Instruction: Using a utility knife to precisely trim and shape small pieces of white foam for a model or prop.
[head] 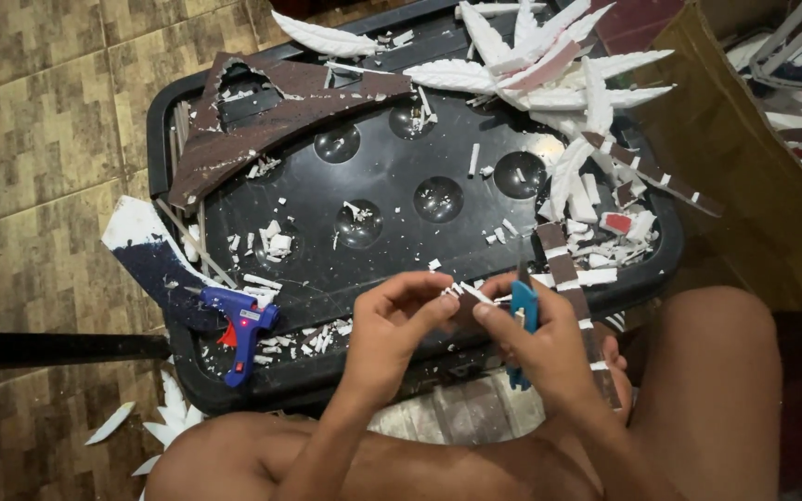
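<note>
White foam, thin and crumbly-looking, is what the hands work on: a small white sliver (469,292) sits pinched between the fingertips of the left hand (392,320) and the thumb and forefinger of the right hand (540,348), held just above the near edge of the black tray (401,176) that serves as worktop. The right hand also grips a blue cutter (523,320) upright in its palm. The sliver is probably very light, stiff yet brittle (it would likely snap if bent), so it is best taken by its edges with a gentle pinch. The tray is glossy plastic with round dimples, littered with white crumbs. Brown-faced curved board pieces (262,130) lie at its far left, with white feather-shaped cutouts (549,74) heaped at the far right. A brown-and-white banded strip (568,278) runs beside the right hand. A blue glue gun (243,325) rests at the tray's near left corner, over tan patterned floor tiles (39,139).
</note>
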